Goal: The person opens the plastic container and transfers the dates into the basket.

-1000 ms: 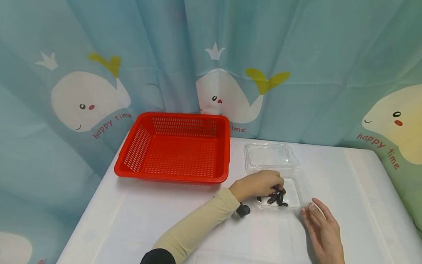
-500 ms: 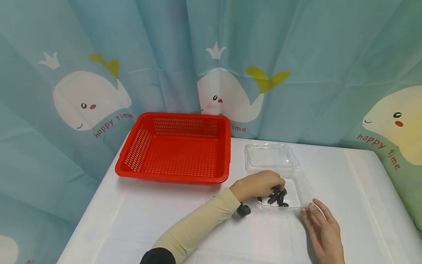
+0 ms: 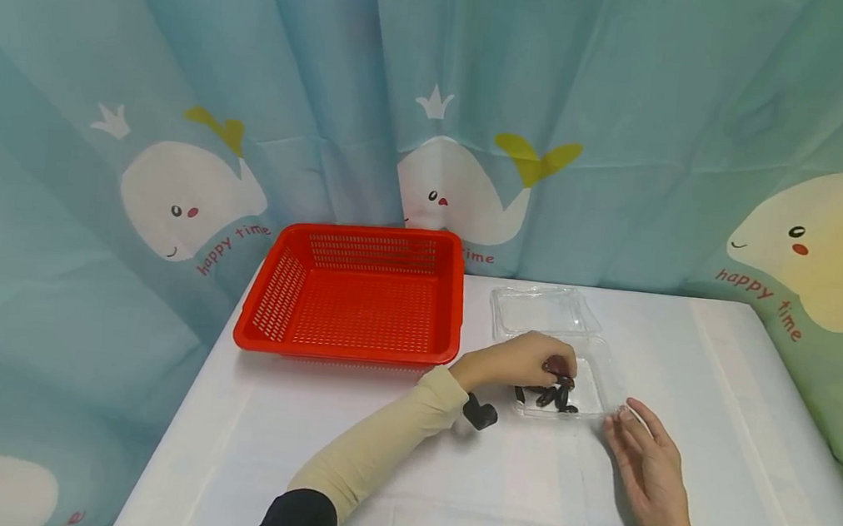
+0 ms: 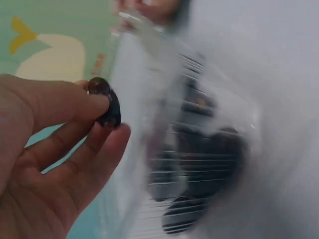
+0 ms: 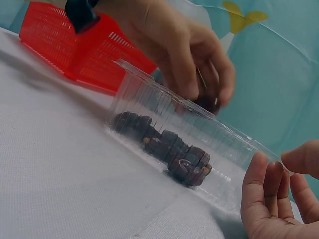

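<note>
The left hand (image 3: 526, 360), over the left part of the clear clamshell container (image 3: 589, 390), pinches one dark brown date (image 4: 113, 112) between thumb and fingers, clear of the container's floor. I see the remaining dates (image 5: 189, 169) clustered inside the container, toward its left and near side; the left wrist view is blurred, so "date" is my best reading. The right hand (image 3: 648, 467) pinches the container's near right corner between thumb and fingertips. The open lid (image 3: 538, 311) lies behind the container; the red perforated basket (image 3: 361, 308) stands left of it on the white-covered table (image 3: 491, 503). Behind the container hangs a whale-print curtain (image 3: 631, 106).
</note>
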Motion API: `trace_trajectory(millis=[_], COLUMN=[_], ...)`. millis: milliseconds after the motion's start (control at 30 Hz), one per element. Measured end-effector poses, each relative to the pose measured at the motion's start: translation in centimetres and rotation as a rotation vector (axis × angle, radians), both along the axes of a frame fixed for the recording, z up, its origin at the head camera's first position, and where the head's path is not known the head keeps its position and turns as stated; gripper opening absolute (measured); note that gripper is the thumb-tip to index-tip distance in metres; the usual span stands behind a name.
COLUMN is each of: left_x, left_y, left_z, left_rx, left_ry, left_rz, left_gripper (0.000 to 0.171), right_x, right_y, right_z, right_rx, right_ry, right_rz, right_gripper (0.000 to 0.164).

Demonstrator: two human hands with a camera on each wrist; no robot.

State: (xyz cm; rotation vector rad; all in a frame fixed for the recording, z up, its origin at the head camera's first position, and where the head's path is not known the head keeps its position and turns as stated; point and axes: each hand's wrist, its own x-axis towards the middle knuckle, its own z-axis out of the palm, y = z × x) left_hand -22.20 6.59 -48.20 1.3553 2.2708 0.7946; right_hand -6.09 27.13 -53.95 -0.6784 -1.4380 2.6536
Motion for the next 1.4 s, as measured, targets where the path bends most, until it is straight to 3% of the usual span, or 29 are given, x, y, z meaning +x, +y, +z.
trace_trajectory(millis=[100, 400, 600, 867, 1100, 1400], left_x=[-0.1, -0.8, -2.5, -5.0, -6.7, -8.8], left_y=[-0.7, -4.0, -6.7, -10.6, -14.5, -18.6], left_z=[1.0, 4.5, 6.2, 7.6, 7.4, 6.1], left_rx=[0.051, 0.202, 0.235, 0.38, 0.447, 0.487], left_ry=[-0.168, -0.541, -0.658, -0.836, -0.917, -1.023], left_rz=[0.028, 0.104, 0.215, 0.491, 0.64, 0.903], left_gripper=[0.023, 0.029, 0.03, 0.034, 0.038, 0.043], right_x=[0.0, 0.2, 0.2, 0.1, 0.0, 0.0], right_y=[0.0, 0.3, 0.4, 0.4, 0.4, 0.3], right_z=[0.0, -0.1, 0.1, 0.3, 0.3, 0.1], right_rx=[0.005, -0.026, -0.04, -0.06, -0.055, -0.05], right_ry=[-0.014, -0.019, -0.007, 0.004, -0.016, -0.033], right_rz=[-0.007, -0.02, -0.017, -0.005, 0.003, 0.009], right_gripper=[0.036, 0.033, 0.03, 0.031, 0.034, 0.035])
